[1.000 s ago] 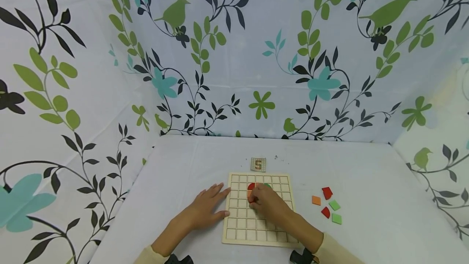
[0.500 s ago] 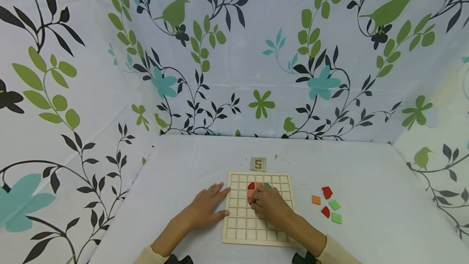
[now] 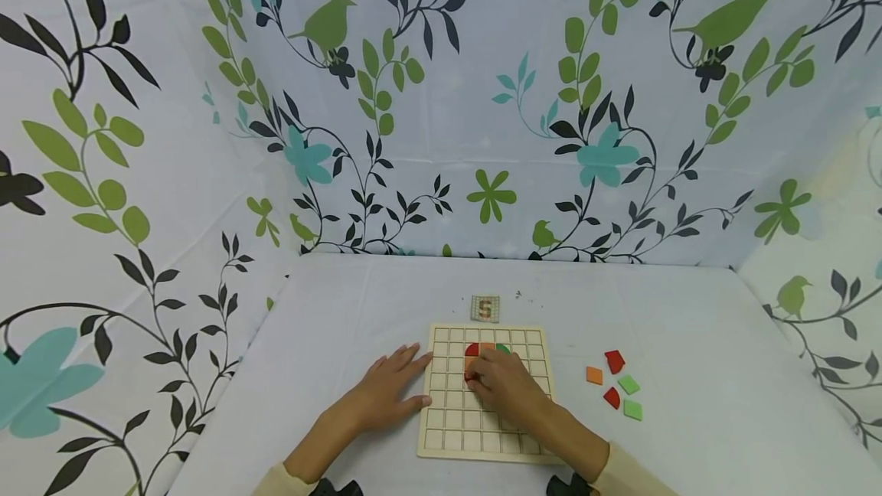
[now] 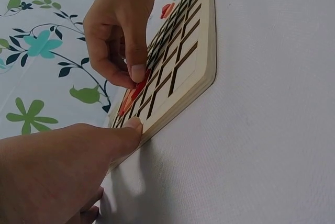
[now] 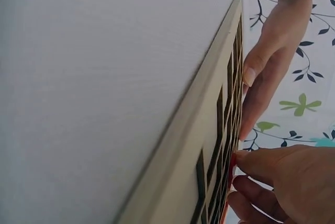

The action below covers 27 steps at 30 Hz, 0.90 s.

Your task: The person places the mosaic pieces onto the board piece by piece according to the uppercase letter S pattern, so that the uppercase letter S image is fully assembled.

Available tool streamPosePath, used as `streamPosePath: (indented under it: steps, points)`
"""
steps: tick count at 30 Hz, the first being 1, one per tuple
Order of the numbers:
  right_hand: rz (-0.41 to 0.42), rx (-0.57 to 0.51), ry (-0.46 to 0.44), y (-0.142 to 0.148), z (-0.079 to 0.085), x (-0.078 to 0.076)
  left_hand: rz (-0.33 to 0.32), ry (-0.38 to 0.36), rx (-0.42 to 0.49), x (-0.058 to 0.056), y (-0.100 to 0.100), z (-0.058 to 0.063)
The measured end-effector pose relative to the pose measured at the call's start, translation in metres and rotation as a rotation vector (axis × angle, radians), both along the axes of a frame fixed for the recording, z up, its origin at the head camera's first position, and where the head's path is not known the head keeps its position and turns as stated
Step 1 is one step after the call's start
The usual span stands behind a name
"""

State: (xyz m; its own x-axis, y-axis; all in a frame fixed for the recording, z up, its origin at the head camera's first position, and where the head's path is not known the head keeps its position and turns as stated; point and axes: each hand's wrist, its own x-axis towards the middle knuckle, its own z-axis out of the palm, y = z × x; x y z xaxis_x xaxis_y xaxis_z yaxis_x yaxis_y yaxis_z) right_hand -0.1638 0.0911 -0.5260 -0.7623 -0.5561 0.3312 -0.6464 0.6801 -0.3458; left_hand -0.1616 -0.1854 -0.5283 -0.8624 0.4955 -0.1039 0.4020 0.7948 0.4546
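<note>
A wooden grid board (image 3: 451,435) lies on the white table. My left hand (image 3: 386,390) rests at its left edge, fingers extended and thumb touching the rim. Over the grid's upper middle, my right hand (image 3: 511,387) pinches a small red piece (image 4: 141,87) between thumb and fingers, down at the board's cells. Set in nearby cells are a red curved piece (image 3: 472,348), orange squares (image 3: 488,346) and a green piece (image 3: 503,347). The right hand partly covers these pieces and the cells under it.
Right of the board lie loose tiles: a red piece (image 3: 615,362), a second red piece (image 3: 612,398), an orange square (image 3: 594,376) and two green tiles (image 3: 632,409). A small patterned card (image 3: 485,308) sits behind the board. Printed cloth (image 3: 441,98) hangs around the table.
The right hand's fingers have shifted slightly at the red piece, and more of the orange square above shows than a second ago. My left hand stays at the edge.
</note>
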Motion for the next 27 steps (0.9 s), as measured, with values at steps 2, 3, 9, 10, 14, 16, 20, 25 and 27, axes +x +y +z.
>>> streamPosePath:
  steps: [2,3,9,10,14,16,20,25,27]
  points:
    - [-0.002,-0.006,0.012,-0.0005,-0.0008,0.0,0.0,-0.002,-0.002,-0.0002,-0.0002,-0.0007]
    - [-0.006,-0.009,0.012,-0.001,-0.0009,0.0,0.0,-0.001,-0.003,-0.0002,-0.0004,-0.0009]
    - [-0.012,0.0,-0.02,-0.0027,-0.0008,0.0024,0.004,-0.008,0.003,0.0009,-0.0006,0.0008]
    - [-0.009,0.004,-0.017,-0.0027,-0.0009,0.0028,0.005,-0.009,0.005,0.001,-0.0006,0.0013]
    - [-0.019,0.018,0.025,-0.0027,-0.0002,0.0025,0.006,-0.002,0.001,0.0005,-0.0004,0.0013]
    - [-0.034,0.024,0.032,-0.0024,0.0006,0.0025,0.005,0.003,-0.002,0.0002,-0.0004,0.0008]
    - [-0.059,0.027,0.028,-0.0022,0.0024,0.003,0.005,0.011,-0.005,-0.0002,-0.0003,-0.0006]
    - [-0.075,0.032,0.025,-0.0032,0.0029,0.004,0.006,0.01,-0.004,-0.0004,-0.0001,-0.0012]
    - [-0.084,0.035,0.016,-0.0032,0.0029,0.0046,0.006,0.008,-0.001,-0.0004,0.0,-0.0013]
